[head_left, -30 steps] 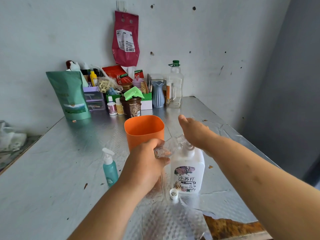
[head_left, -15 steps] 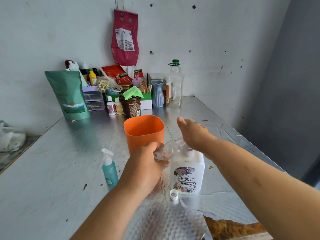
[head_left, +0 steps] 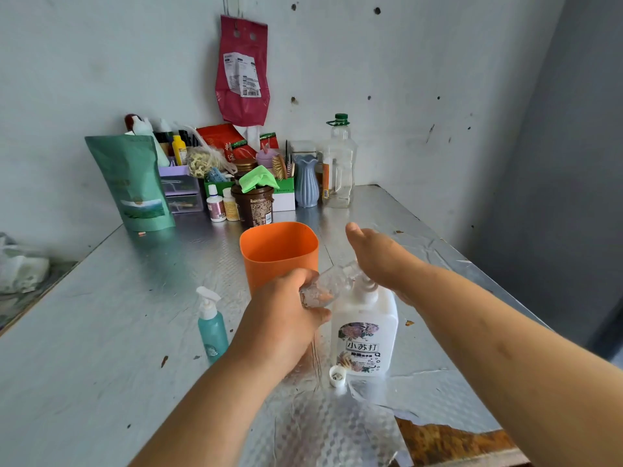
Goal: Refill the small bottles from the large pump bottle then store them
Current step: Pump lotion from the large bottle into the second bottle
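**White pump bottle (head_left: 365, 335) marked 小苏打**

My right hand (head_left: 381, 257) lies flat on the pump head, fingers straight, pressing on it. My left hand (head_left: 286, 318) curls round the small clear bottle (head_left: 328, 284), which is tilted with its mouth up by the spout, just left of the pump bottle's neck. The print under the three big characters is too fine to read. A white cap (head_left: 337, 375) lies on the foil-covered table (head_left: 101, 315) just beside the pump bottle's front left corner. Further left stands a teal spray bottle (head_left: 211, 328). Behind and left is an orange cup (head_left: 278, 251), partly hidden by my left hand. Far behind, a red bag (head_left: 242, 72) hangs on the wall, its white label unreadable.
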Motion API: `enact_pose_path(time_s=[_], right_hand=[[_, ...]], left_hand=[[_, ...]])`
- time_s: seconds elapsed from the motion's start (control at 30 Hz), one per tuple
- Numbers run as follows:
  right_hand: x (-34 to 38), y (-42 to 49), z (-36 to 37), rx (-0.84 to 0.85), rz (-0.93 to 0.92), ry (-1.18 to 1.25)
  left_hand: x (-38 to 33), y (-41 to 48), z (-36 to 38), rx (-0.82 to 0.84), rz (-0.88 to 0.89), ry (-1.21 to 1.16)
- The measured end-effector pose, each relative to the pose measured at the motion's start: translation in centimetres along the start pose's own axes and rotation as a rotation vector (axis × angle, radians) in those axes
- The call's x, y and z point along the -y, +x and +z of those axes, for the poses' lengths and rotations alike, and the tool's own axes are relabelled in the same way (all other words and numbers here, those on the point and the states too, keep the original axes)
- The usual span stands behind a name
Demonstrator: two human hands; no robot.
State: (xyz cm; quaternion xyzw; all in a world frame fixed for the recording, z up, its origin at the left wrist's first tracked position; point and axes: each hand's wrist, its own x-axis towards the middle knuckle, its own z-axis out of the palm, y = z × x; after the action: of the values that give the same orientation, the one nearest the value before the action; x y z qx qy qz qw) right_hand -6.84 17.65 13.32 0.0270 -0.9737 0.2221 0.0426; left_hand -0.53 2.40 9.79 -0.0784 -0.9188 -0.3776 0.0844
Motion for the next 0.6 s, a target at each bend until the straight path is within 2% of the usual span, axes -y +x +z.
enact_pose_path(time_s=[0.2, 0.6], right_hand=[[-0.2, -0.3, 0.4, 0.006, 0.003, -0.052], [0.7, -0.7, -0.9, 0.012, 0.013, 0.028]], left_hand=[[0.4, 0.0, 0.4, 0.006, -0.016, 0.025], [0.2, 0.1, -0.2, 0.008, -0.005, 0.077]])
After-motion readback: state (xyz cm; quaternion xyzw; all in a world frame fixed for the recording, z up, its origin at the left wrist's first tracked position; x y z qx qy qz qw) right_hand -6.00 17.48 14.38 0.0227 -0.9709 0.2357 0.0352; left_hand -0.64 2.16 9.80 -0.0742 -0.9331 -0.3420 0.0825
